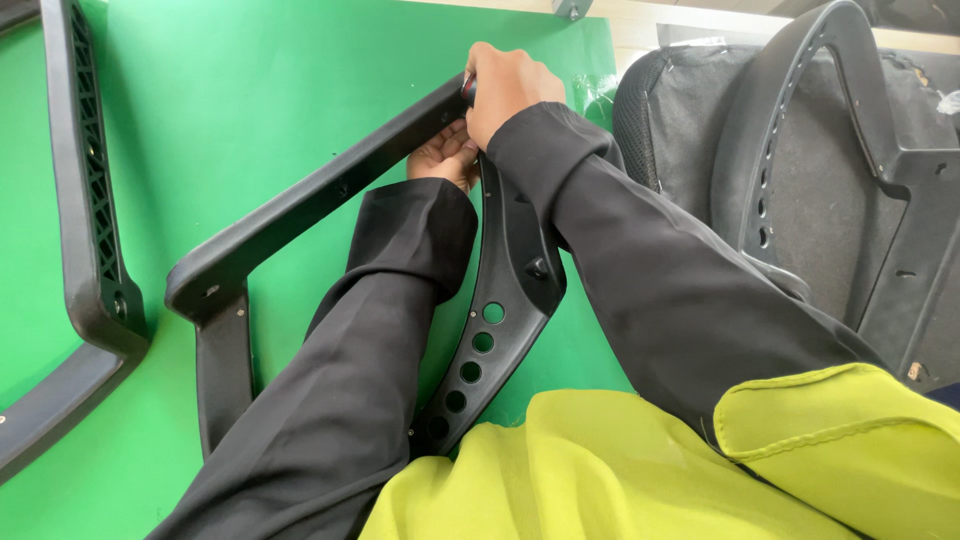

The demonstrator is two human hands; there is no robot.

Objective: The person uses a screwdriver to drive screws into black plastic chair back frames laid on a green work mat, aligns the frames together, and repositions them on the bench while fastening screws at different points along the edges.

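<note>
While the left hand (445, 155) steadies the armrest (330, 190), right fingers (500, 85) clench a tool handle (468, 88).

Bright, even light (soft shadows), sharp.

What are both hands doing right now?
Left hand: fingers curled under the black armrest, touching it.
Right hand: closed in a fist around a tool handle at the armrest's end.

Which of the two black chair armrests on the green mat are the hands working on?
The middle armrest, slanting across the green mat: both hands grip its upper end. The other armrest lies untouched along the left edge.
</note>
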